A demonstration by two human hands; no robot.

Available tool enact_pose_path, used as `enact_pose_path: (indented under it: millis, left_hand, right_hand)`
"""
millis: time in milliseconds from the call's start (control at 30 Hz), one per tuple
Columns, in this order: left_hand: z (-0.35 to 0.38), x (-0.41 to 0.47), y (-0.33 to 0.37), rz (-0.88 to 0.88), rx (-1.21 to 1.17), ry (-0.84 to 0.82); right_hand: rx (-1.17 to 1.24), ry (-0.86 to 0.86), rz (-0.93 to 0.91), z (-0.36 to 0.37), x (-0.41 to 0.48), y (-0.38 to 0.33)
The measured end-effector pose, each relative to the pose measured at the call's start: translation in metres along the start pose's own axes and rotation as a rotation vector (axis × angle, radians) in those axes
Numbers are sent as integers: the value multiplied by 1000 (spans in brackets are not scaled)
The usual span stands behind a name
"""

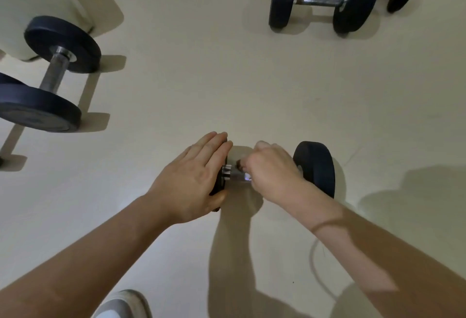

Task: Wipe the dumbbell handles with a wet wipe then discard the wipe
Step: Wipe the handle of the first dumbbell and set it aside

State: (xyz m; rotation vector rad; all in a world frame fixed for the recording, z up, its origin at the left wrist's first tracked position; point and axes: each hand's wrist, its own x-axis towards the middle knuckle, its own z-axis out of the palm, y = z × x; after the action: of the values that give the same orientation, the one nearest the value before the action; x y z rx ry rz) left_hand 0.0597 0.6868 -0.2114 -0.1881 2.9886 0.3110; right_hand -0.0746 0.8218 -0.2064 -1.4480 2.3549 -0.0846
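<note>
Dumbbell (315,166) lies on the floor (176,90) before you — your left hand (191,179) presses flat on one weight to stop rolling, your right hand (272,171) clenches around the handle (235,174); the wipe is barely visible.

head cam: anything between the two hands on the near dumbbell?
Only a short bare stretch of the steel handle with its collar shows between the left hand, pressed on the left weight plate, and the right hand wrapped around the handle.
</note>
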Motion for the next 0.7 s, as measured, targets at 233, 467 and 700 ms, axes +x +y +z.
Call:
enact_pose_path:
  millis: [233,467,700]
  left_hand:
    - [0,1,1,5,-33,-5]
    - [-1,-5,0,10,39,-40]
    - [-5,2,22,-49,96,33]
  right_hand:
    - [12,-82,67,-15,5,-16]
    - [-298,-113,-29,-25,-27,8]
    - [-300,53,37,8,-28,-16]
